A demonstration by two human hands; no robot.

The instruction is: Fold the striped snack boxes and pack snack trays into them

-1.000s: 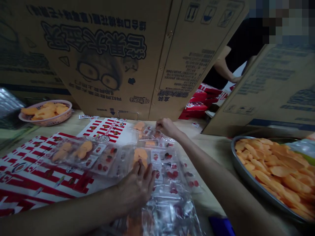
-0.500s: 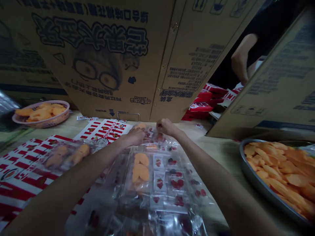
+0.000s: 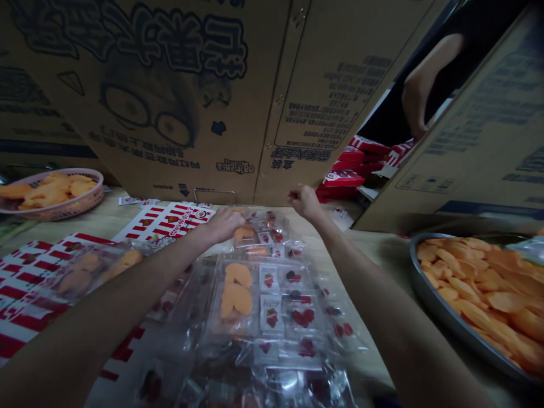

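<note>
A brown cardboard carton (image 3: 170,73) is standing across the top of the frame, and its large Chinese lettering, cartoon face with round glasses and handling icons are all showing upside down; the small print is too dim to read. Clear plastic packs (image 3: 255,306) are lying in a long, overlapping run on the wooden table (image 3: 374,351), their long axis pointing away from the wearer, from bottom centre towards the carton. Each pack is holding orange dried-fruit slices (image 3: 236,289) beside small strawberry-printed cards (image 3: 270,314).

The person's left hand (image 3: 225,225) is lying palm-down on the far end of the run, its fingers spread loosely, though I cannot tell whether it is gripping the plastic. The right hand (image 3: 306,202) is hanging just beyond the far end, its fingers bunched together; any grip on thin film is impossible to make out.

Red-and-white striped printed sheets (image 3: 164,222) are lying to the left. A pink plastic basket (image 3: 87,199) at upper left is holding more slices, and a steel tray (image 3: 437,300) at right is heaped with them. Red boxes (image 3: 342,178) are stacked in the gap at upper right, where a co-worker's arm (image 3: 425,79) is showing.
</note>
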